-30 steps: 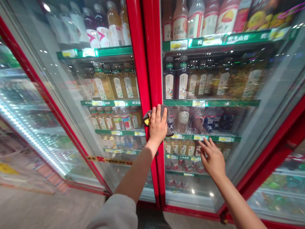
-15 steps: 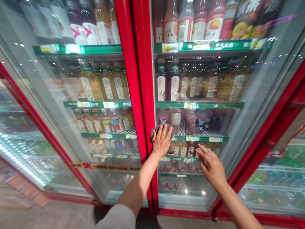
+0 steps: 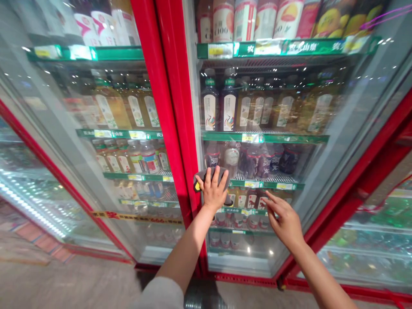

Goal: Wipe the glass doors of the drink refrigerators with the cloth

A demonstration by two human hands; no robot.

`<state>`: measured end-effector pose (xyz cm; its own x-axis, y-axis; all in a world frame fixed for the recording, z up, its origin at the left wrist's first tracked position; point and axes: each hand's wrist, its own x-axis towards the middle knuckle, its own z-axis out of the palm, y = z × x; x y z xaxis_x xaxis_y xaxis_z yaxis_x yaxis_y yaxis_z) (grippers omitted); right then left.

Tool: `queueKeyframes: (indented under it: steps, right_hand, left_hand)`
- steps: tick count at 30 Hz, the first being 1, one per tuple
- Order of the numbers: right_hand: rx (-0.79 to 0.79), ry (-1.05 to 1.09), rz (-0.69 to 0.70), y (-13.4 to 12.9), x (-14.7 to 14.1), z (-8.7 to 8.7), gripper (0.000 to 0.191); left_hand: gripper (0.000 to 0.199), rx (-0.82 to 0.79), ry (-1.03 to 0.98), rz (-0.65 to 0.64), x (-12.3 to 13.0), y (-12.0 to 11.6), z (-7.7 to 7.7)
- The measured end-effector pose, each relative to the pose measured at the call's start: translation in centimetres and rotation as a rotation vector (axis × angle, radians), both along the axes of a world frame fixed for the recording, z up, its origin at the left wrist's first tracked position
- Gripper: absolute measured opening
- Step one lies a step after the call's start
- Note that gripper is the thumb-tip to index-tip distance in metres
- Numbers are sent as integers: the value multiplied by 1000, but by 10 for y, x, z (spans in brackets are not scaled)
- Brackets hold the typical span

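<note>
Farthest to the left of the grip, a lit cooler (image 3: 35,212) stands behind a slanting red frame, its contents too blurred to name. Nearer, but still left of the grip, is the left glass door, with a yellow strip (image 3: 138,217) of red and dark lettering low across it. Behind that glass, up and left of the grip, amber bottles (image 3: 111,107) stand upright on a shelf with a green edge. Two red door frames (image 3: 178,81) meet just left of the grip and run upward past it.

The left hand (image 3: 215,189) lies spread on a grey cloth (image 3: 201,175), fingers straight and apart, not curled round it. The cloth is under the palm and fingers, overlapping the red edge and the glass of the right door, with a yellow patch by the thumb. Above the grip, behind the glass, two dark bottles (image 3: 229,105) with white labels stand side by side.

Right of the grip and slightly lower, the right hand (image 3: 285,221) is empty, its fingers loosely extended; it seems just off the glass, though contact is hard to judge. Farthest right, green bottles (image 3: 388,212) sit blurred in another cooler.
</note>
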<state>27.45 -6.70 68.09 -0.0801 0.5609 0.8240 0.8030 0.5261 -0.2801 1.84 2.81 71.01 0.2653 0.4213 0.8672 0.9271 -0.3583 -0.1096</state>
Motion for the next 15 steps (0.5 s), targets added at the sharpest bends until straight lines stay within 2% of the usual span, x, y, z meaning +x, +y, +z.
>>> queueKeyframes:
  steps: [2,4,6,9,11,13,15]
  right_hand:
    - [22,25,10,3,2,5,34]
    - [56,23,23,7,1,11,37]
    - [68,-18,44,10,1,13,43]
    - [28,-119,60,14,8,8,53]
    - [8,-147,52,15,18,2,54]
    - [14,-122,41,16,28,-4,53]
    - [25,-78,38,18,36,-6,53]
  left_hand:
    - [70,37,-93,51,25,4,17]
    - [69,58,-101,61,45,5,22]
    - [69,43,31,-3,49,4,10]
    - [65,-27,301,-142,26,-1,-23]
    - [61,-62,236,-68,9,-3,-35]
    - [62,-45,53,39,8,-2,-27]
    - [69,-1,-111,81,27,2,-5]
